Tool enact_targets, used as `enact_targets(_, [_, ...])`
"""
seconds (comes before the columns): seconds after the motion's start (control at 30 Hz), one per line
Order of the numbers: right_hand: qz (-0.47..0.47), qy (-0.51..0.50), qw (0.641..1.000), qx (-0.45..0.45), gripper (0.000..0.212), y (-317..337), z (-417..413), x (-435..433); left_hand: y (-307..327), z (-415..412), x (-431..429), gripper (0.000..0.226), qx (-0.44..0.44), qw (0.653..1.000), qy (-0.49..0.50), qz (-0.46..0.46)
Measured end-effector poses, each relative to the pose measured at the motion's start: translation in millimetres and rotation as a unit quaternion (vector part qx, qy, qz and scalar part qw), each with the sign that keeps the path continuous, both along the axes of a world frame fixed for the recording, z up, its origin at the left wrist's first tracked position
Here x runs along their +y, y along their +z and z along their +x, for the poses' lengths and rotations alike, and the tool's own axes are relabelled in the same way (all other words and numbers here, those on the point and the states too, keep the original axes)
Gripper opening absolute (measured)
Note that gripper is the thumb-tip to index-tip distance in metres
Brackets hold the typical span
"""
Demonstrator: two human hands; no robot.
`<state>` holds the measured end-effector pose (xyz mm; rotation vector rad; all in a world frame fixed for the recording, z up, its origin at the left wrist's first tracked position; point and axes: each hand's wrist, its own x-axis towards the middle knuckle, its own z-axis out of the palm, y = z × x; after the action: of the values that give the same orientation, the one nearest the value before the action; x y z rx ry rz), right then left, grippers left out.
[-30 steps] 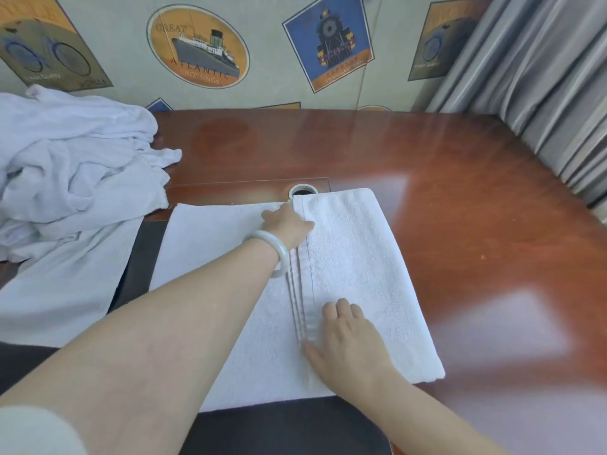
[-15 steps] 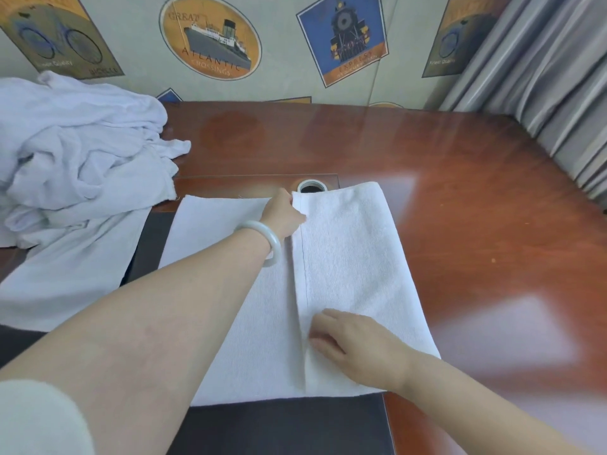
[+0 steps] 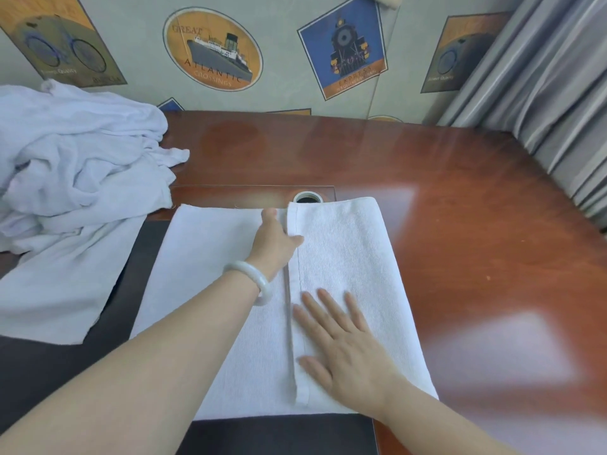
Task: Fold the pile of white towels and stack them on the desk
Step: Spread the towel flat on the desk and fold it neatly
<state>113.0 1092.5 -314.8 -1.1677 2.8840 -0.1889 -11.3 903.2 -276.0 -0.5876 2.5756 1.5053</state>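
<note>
Head cam, wide-angle, looks fwd/down, close over desk [image 3: 427,178].

Desk [image 3: 476,224] open rightward (towel pile [image 3: 75,165] crowds left).

- Pale grey-green wall [image 3: 282,24] carries vintage travel prints: an oval ocean liner emblem [image 3: 213,49], a blue locomotive poster [image 3: 343,50], a bicycle poster [image 3: 62,50].
- Grey pleated curtain [image 3: 551,93] hangs at right.
- Glossy reddish-brown table [image 3: 460,208] reflects pale light; a round cable port [image 3: 307,197] is set into it.

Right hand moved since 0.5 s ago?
Yes. The right hand, curled before, lies flat on the towel; fingertips sit farther along the hem toward the cable hole.
</note>
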Motion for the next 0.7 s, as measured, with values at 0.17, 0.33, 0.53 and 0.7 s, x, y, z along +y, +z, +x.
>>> enact_targets(0.17, [-0.127,-0.055,0.989,-0.051,0.057,0.9,-2.1,2.2,-3.4,91.3,5.3,0.010,-0.082,0.992,0.016,0.099])
enact_targets(0.33, [-0.127,-0.082,0.988,-0.019,0.050,-5.0,-4.7,-3.7,-3.3,140.6,16.2,0.015,-0.132,0.984,-0.020,0.122])
enact_targets(0.53, [-0.107,-0.094,0.990,-0.008,0.051,-9.2,-5.3,-5.3,6.6,147.0,11.6,0.030,-0.142,0.976,-0.052,0.154])
enact_targets(0.7, [-0.119,-0.140,0.983,-0.007,0.053,-8.5,-3.4,-15.8,12.3,171.9,8.4,0.031,-0.178,0.972,-0.115,0.098])
